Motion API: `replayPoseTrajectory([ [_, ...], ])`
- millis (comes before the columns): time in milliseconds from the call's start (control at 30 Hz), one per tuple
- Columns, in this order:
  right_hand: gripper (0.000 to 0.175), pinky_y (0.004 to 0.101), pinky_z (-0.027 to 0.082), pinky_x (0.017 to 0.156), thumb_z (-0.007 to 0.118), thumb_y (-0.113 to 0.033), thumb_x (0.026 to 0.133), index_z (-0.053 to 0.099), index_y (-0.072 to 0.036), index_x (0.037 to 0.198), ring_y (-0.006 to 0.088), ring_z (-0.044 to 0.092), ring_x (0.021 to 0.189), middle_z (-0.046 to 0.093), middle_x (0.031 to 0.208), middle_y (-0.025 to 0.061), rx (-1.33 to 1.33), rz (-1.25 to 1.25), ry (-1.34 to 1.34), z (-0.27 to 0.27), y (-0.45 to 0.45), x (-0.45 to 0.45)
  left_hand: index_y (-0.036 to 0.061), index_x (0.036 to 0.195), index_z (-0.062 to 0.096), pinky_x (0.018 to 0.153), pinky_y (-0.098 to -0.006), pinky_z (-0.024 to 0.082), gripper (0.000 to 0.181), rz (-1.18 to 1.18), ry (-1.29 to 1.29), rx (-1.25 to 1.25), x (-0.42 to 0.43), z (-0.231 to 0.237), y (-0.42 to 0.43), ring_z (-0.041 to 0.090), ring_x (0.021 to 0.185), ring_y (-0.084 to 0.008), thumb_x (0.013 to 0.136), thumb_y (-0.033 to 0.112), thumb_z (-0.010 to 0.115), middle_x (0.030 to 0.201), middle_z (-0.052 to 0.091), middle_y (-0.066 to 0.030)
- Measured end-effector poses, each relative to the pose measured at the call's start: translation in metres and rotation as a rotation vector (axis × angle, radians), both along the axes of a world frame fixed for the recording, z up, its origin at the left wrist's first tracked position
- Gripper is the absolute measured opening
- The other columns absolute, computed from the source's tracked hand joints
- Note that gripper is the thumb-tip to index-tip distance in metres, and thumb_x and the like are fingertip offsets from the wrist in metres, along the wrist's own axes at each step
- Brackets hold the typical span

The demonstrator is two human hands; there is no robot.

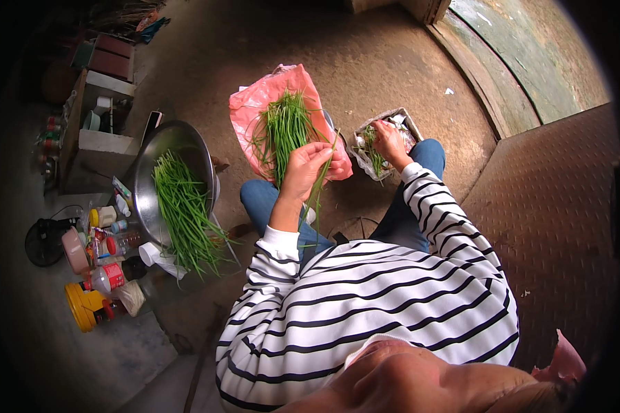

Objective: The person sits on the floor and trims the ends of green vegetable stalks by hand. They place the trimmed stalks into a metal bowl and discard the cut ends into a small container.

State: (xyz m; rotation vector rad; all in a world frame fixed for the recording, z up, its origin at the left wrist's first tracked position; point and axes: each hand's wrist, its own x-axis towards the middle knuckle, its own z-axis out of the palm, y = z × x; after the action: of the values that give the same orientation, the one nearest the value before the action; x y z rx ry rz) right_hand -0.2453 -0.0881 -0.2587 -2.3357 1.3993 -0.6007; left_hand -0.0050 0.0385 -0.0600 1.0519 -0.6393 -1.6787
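Observation:
My left hand (304, 166) pinches a few long green stalks (318, 188), which look like chives; their ends trail down toward my lap. Beyond it, a bundle of the same greens (288, 126) lies on a pink plastic bag (245, 111). My right hand (390, 143) is over a small box (414, 129) lined with a plastic bag, where green scraps (373, 155) and other litter lie. Its fingertips point down at the scraps, and whether they grip anything is unclear. To my left, a large metal basin (143, 206) holds a heap of long greens (183, 206), some hanging over the near rim.
Left of the basin is a cluttered surface with bottles (108, 276), a yellow-lidded container (82, 307), a pink bowl (76, 250) and a small black fan (44, 241). A cabinet (106, 142) stands behind. A doorway sill (475, 82) and a textured metal panel (547, 206) are at right.

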Motion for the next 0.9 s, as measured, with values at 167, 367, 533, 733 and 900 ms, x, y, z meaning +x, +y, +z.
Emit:
replayPoseTrajectory([
  [167,0.054,0.048,0.043,0.09,0.061,-0.012,0.074,0.052,-0.009,0.128,0.0344,0.057,0.109,0.066,0.096,0.0149,-0.051,-0.09,0.366,-0.089,0.012,-0.017,-0.0041,0.101,0.06,0.067,-0.0324,0.061,0.014,-0.004,0.009,0.014,-0.004,0.0,-0.002,0.07,0.073,-0.0172,0.096,0.009,0.057,0.087,0.069,-0.0116],
  [367,0.049,0.0478,0.048,0.076,0.065,-0.019,0.074,0.056,-0.008,0.122,0.0332,0.059,0.099,0.059,0.108,0.0132,-0.101,-0.118,0.204,-0.092,-0.004,-0.019,-0.0037,0.1,0.059,0.067,-0.0323,0.061,0.013,0.016,-0.004,0.002,-0.004,0.002,0.0,0.069,0.072,-0.0171,0.096,0.008,0.057,0.088,0.068,-0.0116],
  [533,0.052,0.0407,0.053,0.08,0.071,-0.017,0.076,0.057,-0.002,0.124,0.0283,0.064,0.099,0.065,0.11,0.0153,0.4,-0.096,-0.287,-0.064,-0.01,-0.031,-0.0028,0.101,0.06,0.067,-0.0303,0.06,0.012,-0.008,0.012,-0.034,-0.013,0.0,-0.004,0.068,0.072,-0.016,0.096,0.008,0.057,0.088,0.068,-0.0116],
  [733,0.058,0.0226,0.05,0.071,0.066,-0.016,0.091,0.04,-0.001,0.142,0.0103,0.062,0.088,0.067,0.111,0.0095,1.106,0.014,-1.264,0.116,0.041,0.031,-0.0005,0.103,0.057,0.065,-0.0285,0.06,0.011,0.071,-0.062,-0.067,-0.014,-0.01,0.001,0.068,0.072,-0.015,0.096,0.007,0.057,0.088,0.069,-0.0113],
  [900,0.059,0.0241,0.048,0.074,0.069,-0.009,0.088,0.042,0.003,0.14,0.0108,0.06,0.081,0.066,0.095,0.0056,0.93,0.201,-1.276,0.186,0.073,0.055,0.002,0.103,0.053,0.062,-0.0272,0.06,0.009,0.055,-0.097,-0.129,-0.021,-0.006,-0.001,0.068,0.071,-0.015,0.096,0.007,0.057,0.088,0.069,-0.0119],
])
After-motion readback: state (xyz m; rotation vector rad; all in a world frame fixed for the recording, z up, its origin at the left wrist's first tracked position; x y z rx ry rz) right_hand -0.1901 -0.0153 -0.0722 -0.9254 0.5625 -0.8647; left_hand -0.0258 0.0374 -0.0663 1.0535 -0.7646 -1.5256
